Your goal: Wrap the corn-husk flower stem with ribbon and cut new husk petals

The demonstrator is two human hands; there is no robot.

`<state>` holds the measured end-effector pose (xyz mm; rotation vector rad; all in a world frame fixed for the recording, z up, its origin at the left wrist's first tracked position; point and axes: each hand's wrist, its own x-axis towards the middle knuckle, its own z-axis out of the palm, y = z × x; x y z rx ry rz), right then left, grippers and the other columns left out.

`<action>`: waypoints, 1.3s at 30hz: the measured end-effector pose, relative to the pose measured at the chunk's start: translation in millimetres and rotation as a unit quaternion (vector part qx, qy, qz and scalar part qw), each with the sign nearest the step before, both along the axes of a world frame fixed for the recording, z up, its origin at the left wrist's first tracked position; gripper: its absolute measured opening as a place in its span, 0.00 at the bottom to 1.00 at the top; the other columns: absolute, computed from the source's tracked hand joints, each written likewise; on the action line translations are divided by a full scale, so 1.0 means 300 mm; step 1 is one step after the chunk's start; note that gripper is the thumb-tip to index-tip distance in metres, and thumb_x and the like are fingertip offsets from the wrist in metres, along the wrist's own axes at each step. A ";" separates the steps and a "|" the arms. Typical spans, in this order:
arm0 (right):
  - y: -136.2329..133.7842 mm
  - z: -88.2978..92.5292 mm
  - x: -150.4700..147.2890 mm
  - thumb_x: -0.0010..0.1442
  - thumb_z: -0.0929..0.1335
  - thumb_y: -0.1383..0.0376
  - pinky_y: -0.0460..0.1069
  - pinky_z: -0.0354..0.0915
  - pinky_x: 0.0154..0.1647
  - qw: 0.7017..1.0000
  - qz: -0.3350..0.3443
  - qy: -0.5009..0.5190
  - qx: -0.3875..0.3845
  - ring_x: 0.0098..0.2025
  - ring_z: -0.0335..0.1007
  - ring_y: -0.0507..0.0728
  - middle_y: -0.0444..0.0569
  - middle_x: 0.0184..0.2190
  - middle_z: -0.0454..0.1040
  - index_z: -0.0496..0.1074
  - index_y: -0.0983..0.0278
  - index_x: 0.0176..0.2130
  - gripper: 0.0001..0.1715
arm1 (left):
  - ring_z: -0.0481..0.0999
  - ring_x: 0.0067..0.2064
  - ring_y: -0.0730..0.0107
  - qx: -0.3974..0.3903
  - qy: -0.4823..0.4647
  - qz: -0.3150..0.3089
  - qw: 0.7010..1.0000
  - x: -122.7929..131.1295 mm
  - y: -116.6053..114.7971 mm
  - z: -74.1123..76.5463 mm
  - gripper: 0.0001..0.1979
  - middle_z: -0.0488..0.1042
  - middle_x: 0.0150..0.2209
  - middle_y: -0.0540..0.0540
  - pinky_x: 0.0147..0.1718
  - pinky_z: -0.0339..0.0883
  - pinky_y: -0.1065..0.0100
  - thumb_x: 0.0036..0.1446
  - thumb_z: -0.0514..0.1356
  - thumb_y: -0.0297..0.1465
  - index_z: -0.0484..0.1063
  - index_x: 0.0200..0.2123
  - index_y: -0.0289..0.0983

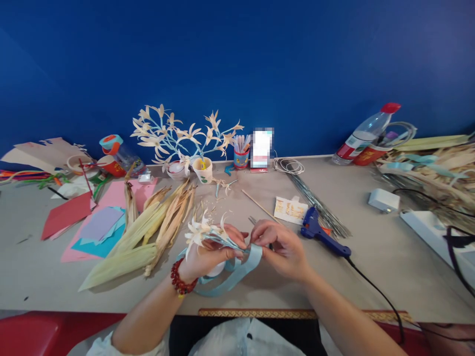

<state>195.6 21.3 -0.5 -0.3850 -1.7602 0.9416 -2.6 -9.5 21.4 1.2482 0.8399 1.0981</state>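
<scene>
Over the near middle of the table, my left hand (pixel 211 254) is closed around a bunch of pale handmade flowers (pixel 198 233) with light blue stems. The blossoms point left, past my thumb. My right hand (pixel 284 247) pinches a light blue ribbon (pixel 241 277) at the ends of the stems. From there the ribbon loops down and left under my left hand, beside a white roll partly hidden there. A blue glue gun (pixel 322 237) lies to the right of my right hand, with a small card (pixel 290 210) beyond it.
Corn husks (pixel 126 252) and coloured paper (pixel 70 217) lie left. Finished flowers (pixel 189 133) stand in a paper cup (pixel 202 170) at the back. Wires (pixel 321 207), a bottle (pixel 363 136), a power strip (pixel 434 237) and a trailing black cord (pixel 374 287) are on the right.
</scene>
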 end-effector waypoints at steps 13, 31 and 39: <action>0.007 -0.012 -0.011 0.59 0.71 0.63 0.48 0.66 0.34 0.964 0.098 0.037 -0.246 0.35 0.69 0.54 0.49 0.32 0.71 0.68 0.63 0.31 0.09 | 0.76 0.31 0.71 -0.024 -0.040 -0.037 0.998 -0.003 0.004 -0.038 0.07 0.74 0.34 0.46 0.31 0.73 0.69 0.49 0.68 0.30 0.78 0.32 0.34; -0.006 -0.012 -0.033 0.55 0.74 0.60 0.40 0.63 0.13 0.874 0.154 0.059 -0.458 0.15 0.71 0.48 0.41 0.24 0.75 0.62 0.64 0.29 0.18 | 0.70 0.41 0.65 0.069 0.042 -0.038 0.996 -0.023 0.025 -0.045 0.06 0.68 0.40 0.44 0.39 0.67 0.66 0.51 0.68 0.31 0.80 0.33 0.38; -0.005 -0.002 -0.040 0.51 0.76 0.60 0.38 0.60 0.10 0.818 0.228 0.049 -0.525 0.13 0.71 0.49 0.41 0.21 0.75 0.62 0.65 0.28 0.21 | 0.72 0.37 0.67 0.060 0.048 -0.061 0.995 -0.035 0.029 -0.058 0.06 0.70 0.41 0.43 0.37 0.68 0.65 0.48 0.69 0.32 0.81 0.30 0.36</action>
